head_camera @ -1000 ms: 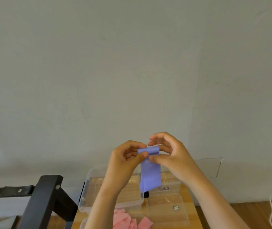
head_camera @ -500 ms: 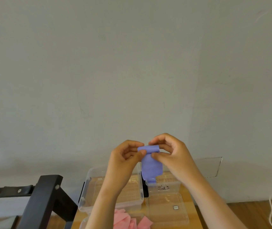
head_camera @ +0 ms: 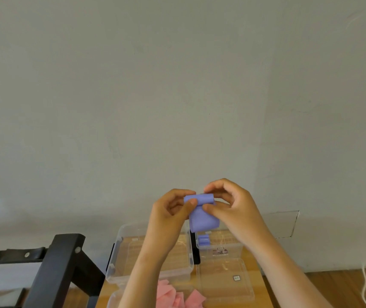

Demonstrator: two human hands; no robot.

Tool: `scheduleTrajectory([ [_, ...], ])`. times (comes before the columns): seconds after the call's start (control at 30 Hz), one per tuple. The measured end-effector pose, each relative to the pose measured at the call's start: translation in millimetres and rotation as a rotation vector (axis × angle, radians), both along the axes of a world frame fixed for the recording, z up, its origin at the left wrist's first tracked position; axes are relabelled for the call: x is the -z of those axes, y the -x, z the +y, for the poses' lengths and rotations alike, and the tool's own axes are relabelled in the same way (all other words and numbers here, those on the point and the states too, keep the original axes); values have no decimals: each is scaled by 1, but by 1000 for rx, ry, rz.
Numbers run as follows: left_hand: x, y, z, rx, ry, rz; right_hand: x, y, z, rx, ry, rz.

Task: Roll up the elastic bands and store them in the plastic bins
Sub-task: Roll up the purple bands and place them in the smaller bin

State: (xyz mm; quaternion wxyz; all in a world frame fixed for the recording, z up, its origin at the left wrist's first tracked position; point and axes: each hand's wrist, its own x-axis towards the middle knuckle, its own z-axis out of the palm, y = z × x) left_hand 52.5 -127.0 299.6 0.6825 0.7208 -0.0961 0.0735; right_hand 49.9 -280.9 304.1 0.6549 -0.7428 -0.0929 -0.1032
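Head view, left hand [head_camera: 168, 213], right hand [head_camera: 233, 207] pinching purple band [head_camera: 202, 215]

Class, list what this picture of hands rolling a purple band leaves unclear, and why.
Head view:
- Purple elastic band: roll ends covered by the pinching left hand and right hand.
- Pink elastic bands: number unclear, cut by the bottom edge and left forearm.
- Small purple rolls in the small clear plastic bin: count unclear, small and blurred.
- White sticker on the clear lid: too small to read.
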Motion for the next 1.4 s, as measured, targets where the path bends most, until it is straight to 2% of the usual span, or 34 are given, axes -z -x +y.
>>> scheduleTrajectory([
  [0.13,-2,2,2,-20,-17,-45,2,-1,-3,-5,-42,61],
  [0.43,2,7,-3,-23,89,-21,-1,4,3,53,-6,-26],
  [0.57,1,7,-1,-29,63,-40,0,2,3,-18,-44,90],
  [0.67,1,9,-3,-39,69,-50,1,3,5,2,-107,98],
  [0.87,10,17,-17,-83,328,57,0,6,12,59,-175,23],
  [1.17,14,24,-44,-355,437,-27,10,12,27,232,-360,-10],
  [1.4,19,23,-61,-439,403,-63,17,17,33,284,-275,-91],
])
